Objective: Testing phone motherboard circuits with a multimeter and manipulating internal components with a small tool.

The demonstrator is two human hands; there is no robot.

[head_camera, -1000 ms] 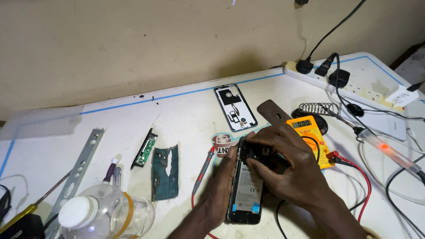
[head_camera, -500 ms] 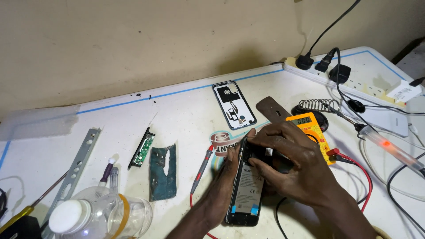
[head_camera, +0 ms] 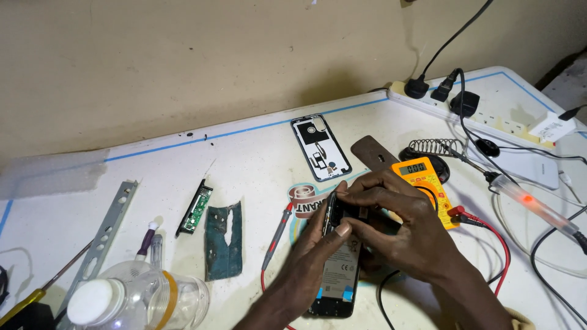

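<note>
head view, both hands' fingers [head_camera: 342, 229] grasping opened phone [head_camera: 337, 269], its top hidden beneath them

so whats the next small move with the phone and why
Probably keep the left hand steadying the opened phone while the right hand works at its upper end: both sets of fingertips already meet there, and the red probe lies unused beside it.
</note>
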